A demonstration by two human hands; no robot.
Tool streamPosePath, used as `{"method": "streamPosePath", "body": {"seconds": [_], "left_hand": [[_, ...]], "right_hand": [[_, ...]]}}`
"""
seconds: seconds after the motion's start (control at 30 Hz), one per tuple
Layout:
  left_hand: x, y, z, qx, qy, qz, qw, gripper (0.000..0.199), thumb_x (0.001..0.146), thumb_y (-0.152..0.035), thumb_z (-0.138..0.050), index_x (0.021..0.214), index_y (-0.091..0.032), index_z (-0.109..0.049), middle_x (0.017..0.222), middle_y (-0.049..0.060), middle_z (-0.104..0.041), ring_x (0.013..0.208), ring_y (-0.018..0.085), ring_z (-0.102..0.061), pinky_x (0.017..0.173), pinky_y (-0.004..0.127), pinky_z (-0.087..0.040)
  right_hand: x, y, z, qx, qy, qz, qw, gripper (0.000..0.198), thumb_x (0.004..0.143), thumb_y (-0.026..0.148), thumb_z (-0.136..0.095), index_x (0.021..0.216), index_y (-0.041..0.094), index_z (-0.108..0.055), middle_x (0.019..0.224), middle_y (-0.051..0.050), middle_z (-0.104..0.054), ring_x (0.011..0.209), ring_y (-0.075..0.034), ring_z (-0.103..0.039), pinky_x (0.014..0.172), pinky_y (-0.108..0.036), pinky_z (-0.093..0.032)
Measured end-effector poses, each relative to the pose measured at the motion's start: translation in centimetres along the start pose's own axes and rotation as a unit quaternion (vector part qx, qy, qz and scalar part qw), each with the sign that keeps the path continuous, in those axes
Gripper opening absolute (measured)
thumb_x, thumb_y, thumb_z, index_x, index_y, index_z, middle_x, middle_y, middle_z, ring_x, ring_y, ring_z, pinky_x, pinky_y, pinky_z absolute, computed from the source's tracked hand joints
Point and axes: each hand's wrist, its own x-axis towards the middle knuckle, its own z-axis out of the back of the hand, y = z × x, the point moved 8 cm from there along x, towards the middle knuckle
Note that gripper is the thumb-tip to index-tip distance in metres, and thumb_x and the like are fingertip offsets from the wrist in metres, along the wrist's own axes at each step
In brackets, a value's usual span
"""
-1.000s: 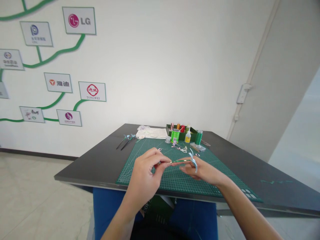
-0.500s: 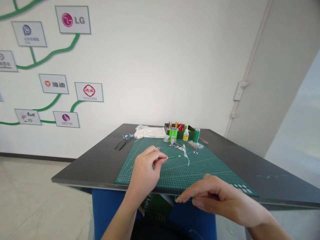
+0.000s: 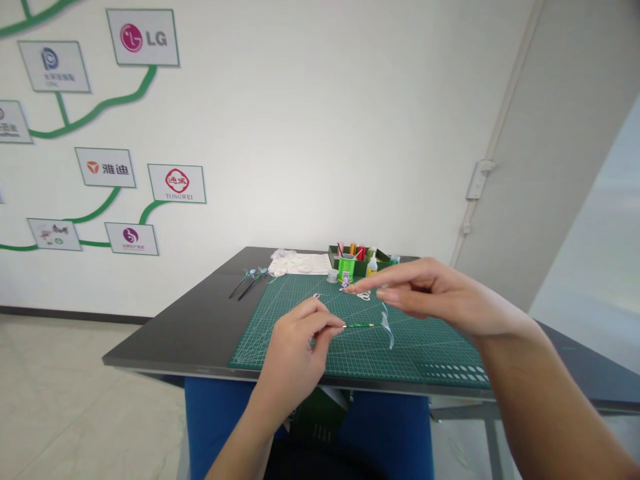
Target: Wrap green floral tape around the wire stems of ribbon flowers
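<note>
My left hand [image 3: 299,343] is closed in a pinch on the near end of a thin green-wrapped stem [image 3: 361,325], held level above the green cutting mat [image 3: 280,327]. From the stem's far end hang pale, ribbon-like strips [image 3: 387,328]. Raised over the mat to the right is my right hand [image 3: 445,293], index finger stretched forward, thumb below it and other fingers folded. Its fingertips look pressed together, but anything fine between them is too small to make out. Behind those fingertips lie a small purple piece [image 3: 345,283] and white loops [image 3: 365,296].
At the back stand a bright green can [image 3: 346,268] with tools, a glue bottle [image 3: 372,265], a small white tub [image 3: 333,275] and a dark green box [image 3: 384,257] of spools. A white patterned sheet [image 3: 307,264] and dark-stemmed blue flowers [image 3: 253,283] lie leftward.
My right hand has risen from below the table's front edge to above the mat. My left hand and the stem have shifted slightly right and nearer.
</note>
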Motion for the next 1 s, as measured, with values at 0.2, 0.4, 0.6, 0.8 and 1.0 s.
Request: {"method": "streamPosePath", "body": {"seconds": [0.2,0.4,0.6,0.8,1.0], "left_hand": [[0.0,-0.6,0.2,-0.017,-0.001,-0.012,1.000,0.020,0.096,-0.002,-0.067,0.089,-0.017,-0.079,0.082,0.003,-0.071,0.067,0.013,-0.064,0.061,0.023,-0.047],[0.0,-1.0,0.9,-0.030,-0.015,-0.008,0.999,0.019,0.096,-0.003,-0.069,0.088,-0.018,-0.079,0.081,0.002,-0.071,0.065,0.013,-0.061,0.061,0.023,-0.048],[0.0,0.0,1.9,-0.022,-0.047,0.020,0.998,0.020,0.097,-0.006,-0.066,0.086,-0.018,-0.077,0.081,0.003,-0.070,0.068,0.014,-0.064,0.059,0.023,-0.045],[0.1,1.8,1.5,-0.017,-0.058,0.058,0.996,0.020,0.095,-0.006,-0.067,0.083,-0.018,-0.076,0.079,0.002,-0.070,0.065,0.013,-0.060,0.058,0.023,-0.042],[0.3,2.4,0.2,-0.071,-0.036,0.072,0.994,0.018,0.095,-0.010,-0.066,0.091,-0.019,-0.081,0.077,0.001,-0.065,0.062,0.012,-0.055,0.055,0.023,-0.040]], "right_hand": [[2.3,-2.4,0.4,0.012,0.061,-0.038,0.997,0.040,0.106,0.040,-0.064,0.133,0.016,-0.080,0.057,0.009,-0.028,0.051,-0.009,-0.024,0.046,-0.025,-0.017],[2.9,-7.3,-0.5,0.024,0.071,-0.090,0.993,0.043,0.102,0.044,-0.068,0.132,0.016,-0.081,0.055,0.010,-0.032,0.049,-0.008,-0.025,0.045,-0.022,-0.018],[0.1,-12.3,-5.2,0.098,0.092,-0.134,0.982,0.052,0.097,0.057,-0.071,0.126,0.015,-0.082,0.054,0.010,-0.033,0.048,-0.008,-0.026,0.044,-0.020,-0.022],[-3.7,-12.2,-8.8,0.135,0.112,-0.138,0.975,0.053,0.103,0.057,-0.064,0.130,0.014,-0.080,0.051,0.012,-0.027,0.045,-0.007,-0.020,0.043,-0.021,-0.016],[-5.9,-10.5,-9.1,0.146,0.050,-0.140,0.978,0.057,0.104,0.062,-0.063,0.124,0.012,-0.081,0.057,0.010,-0.028,0.052,-0.008,-0.019,0.048,-0.024,-0.012]]}}
